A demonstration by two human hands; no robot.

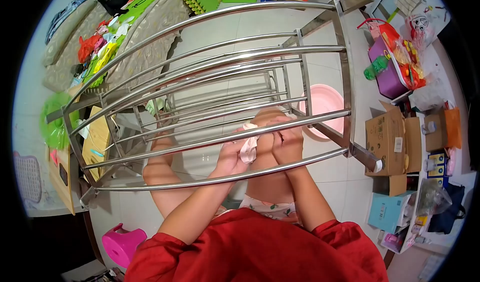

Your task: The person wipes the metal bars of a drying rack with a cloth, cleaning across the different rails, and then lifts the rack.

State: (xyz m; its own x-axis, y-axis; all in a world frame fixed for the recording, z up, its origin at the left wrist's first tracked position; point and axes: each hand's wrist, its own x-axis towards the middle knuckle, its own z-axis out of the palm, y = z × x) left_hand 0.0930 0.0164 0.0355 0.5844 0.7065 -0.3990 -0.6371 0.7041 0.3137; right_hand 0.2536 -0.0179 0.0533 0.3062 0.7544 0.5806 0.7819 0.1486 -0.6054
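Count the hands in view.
2. The left hand has the pale crumpled piece at its fingers; the right hand is beside the bent leg. Rails of the metal rack cross the view; no other hand shows.

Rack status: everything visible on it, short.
The rack looks like shiny, silvery metal: long round bars between squarish end posts, more tiers showing through below. One leg, lower right in view, ends in a white cap. No bar looks broken. It spans the view over the floor; front bars cross over both forearms. Hand contact and whether it's upright or tipped: can't tell.
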